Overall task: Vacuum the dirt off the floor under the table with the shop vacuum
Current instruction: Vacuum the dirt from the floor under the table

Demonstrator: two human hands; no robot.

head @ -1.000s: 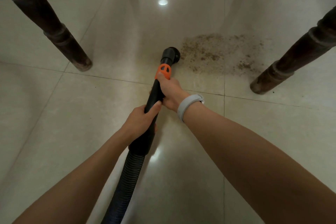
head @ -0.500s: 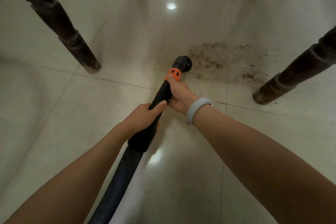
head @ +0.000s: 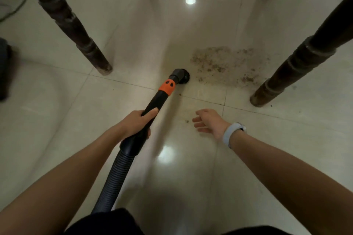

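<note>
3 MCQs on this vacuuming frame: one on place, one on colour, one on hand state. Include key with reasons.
1. Where is the dirt patch relative to the brush nozzle?
A. Image-right of it
B. Image-left of it
C. Beneath the hose

2. What colour is the collar on the vacuum wand?
A. Blue
B. Orange
C. White

3. What is the right hand doing?
A. Gripping the wand
B. Holding a table leg
C. Open, off the wand

Key: 1 A, the patch spreads toward the right-side table leg. 2 B, an orange band sits behind the nozzle. 3 C, its fingers are spread over the floor tiles; only the left hand grips the wand.
</note>
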